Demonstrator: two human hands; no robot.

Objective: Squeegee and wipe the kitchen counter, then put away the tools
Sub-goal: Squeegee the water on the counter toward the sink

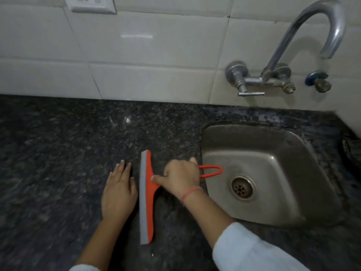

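Dark speckled tabletop (pixel 58 153) runs beside the steel sink (pixel 277 192); our right hand (pixel 180 178) is clenched around the orange squeegee (pixel 148 202) handle, blade down on the stone; our left hand (pixel 119 192) rests flat, fingers spread, just beside the blade.

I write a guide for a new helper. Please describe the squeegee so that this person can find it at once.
Find the steel sink set in the dark granite counter. Just left of it, the squeegee lies under the right hand, which grips its handle. It is the only orange thing, with a long grey blade.
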